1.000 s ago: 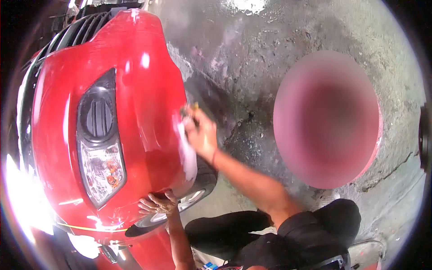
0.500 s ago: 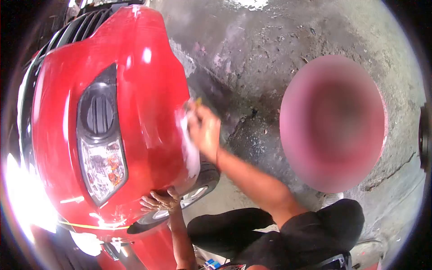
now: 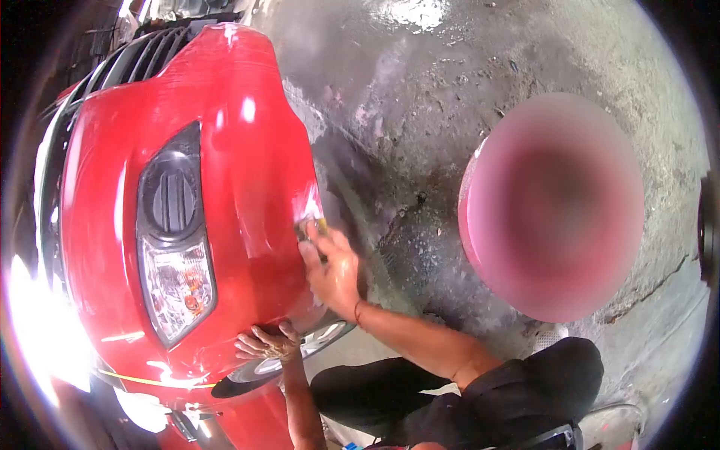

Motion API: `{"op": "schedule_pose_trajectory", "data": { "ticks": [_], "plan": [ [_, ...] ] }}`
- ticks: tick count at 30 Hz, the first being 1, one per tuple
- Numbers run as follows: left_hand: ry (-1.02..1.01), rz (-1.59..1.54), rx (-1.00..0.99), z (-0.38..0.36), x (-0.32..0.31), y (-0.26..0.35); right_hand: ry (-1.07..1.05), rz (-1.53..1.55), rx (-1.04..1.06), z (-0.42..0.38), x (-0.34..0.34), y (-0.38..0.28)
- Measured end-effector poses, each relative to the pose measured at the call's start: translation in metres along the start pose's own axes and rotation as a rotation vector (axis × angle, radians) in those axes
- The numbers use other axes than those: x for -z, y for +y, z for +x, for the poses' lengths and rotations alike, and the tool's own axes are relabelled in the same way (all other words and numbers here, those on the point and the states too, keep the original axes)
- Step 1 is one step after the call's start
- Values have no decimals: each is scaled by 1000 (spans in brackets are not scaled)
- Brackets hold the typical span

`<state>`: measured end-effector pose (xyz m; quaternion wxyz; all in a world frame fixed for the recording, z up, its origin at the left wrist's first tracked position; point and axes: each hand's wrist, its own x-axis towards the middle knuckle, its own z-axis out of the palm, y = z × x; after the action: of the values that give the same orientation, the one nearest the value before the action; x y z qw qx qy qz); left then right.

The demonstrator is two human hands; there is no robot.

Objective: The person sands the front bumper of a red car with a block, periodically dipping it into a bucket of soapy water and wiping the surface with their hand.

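Here it is, folks: one huge, glossy red-painted car front [image 3: 255,172], long axis near twelve-to-six, lying towards ten o'clock from the right hand. One clear-lensed headlamp [image 3: 180,289] sits at nine. Two hands, well apart! Left hand [image 3: 268,345] splayed flat on red paint at six; right hand [image 3: 334,271], nearer one whitish patch [image 3: 309,198] just past eleven, pinches one small dark-and-yellow block [image 3: 322,224] by the edge, mostly hidden.

Cracked, stained grey floor [image 3: 420,127]
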<state>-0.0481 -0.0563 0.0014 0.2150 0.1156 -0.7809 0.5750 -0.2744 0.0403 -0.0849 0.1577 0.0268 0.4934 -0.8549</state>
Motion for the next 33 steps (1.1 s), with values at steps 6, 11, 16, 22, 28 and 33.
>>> {"op": "schedule_pose_trajectory", "data": {
  "ticks": [6,11,16,22,28,33],
  "plan": [
    [18,-37,14,0,4,-5,-68,60,-221,68,1,19],
    [29,-26,1,1,-1,1,-10,-56,6,5,-1,17],
    [21,-22,14,-2,0,-3,-102,109,-194,67,2,26],
    [24,-21,13,-3,-2,-2,-78,43,168,23,5,23],
    [15,-26,16,3,4,2,-112,-16,218,-2,8,8],
    [9,-26,15,-3,-2,-1,-142,8,232,59,-1,11]
  ]
}}
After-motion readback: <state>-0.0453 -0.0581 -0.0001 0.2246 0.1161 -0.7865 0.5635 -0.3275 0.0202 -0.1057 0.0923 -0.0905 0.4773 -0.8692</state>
